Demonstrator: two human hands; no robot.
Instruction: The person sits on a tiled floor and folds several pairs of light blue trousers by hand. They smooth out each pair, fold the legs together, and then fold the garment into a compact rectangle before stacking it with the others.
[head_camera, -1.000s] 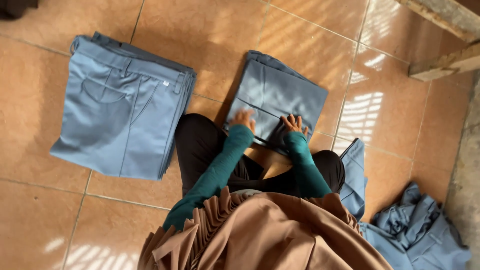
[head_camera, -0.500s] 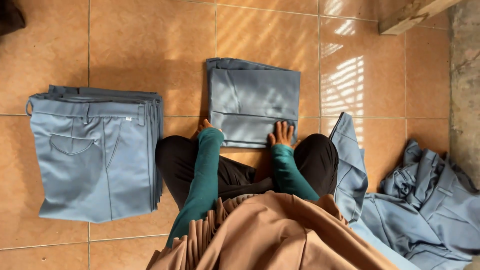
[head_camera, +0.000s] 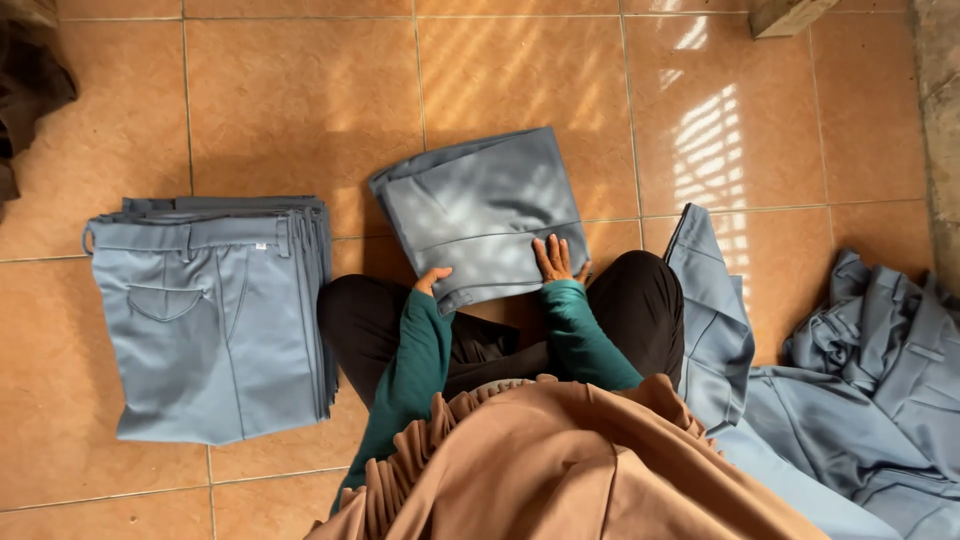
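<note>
The folded pair of grey-blue trousers (head_camera: 478, 215) lies on the tiled floor (head_camera: 300, 90) at the centre of the frame, just above the person's crossed knees, turned a little askew to the tile lines. The left hand (head_camera: 432, 280) curls at its lower left corner; its grip looks pinched onto the fabric edge, though the fingers are partly hidden, so I cannot tell how much cloth it holds. The right hand (head_camera: 553, 259) lies flat with fingers spread on the lower right part, pressing the layers down.

The risk, as I judge it, is in the fold itself. The upper left layers already stand slightly open, and if the bundle is lifted by one corner alone, the fabric could slide and the fold come apart. A pull from the left hand while the right hand pins the other side could also skew or crease the layers.

At the left of the frame sits the neat stack of folded trousers (head_camera: 215, 315), well apart from the bundle; a careless drop there could nudge its edges out of line. At the lower right, a loose heap of unfolded garments (head_camera: 860, 400) trails beside the person's knee, near enough to snag.
</note>
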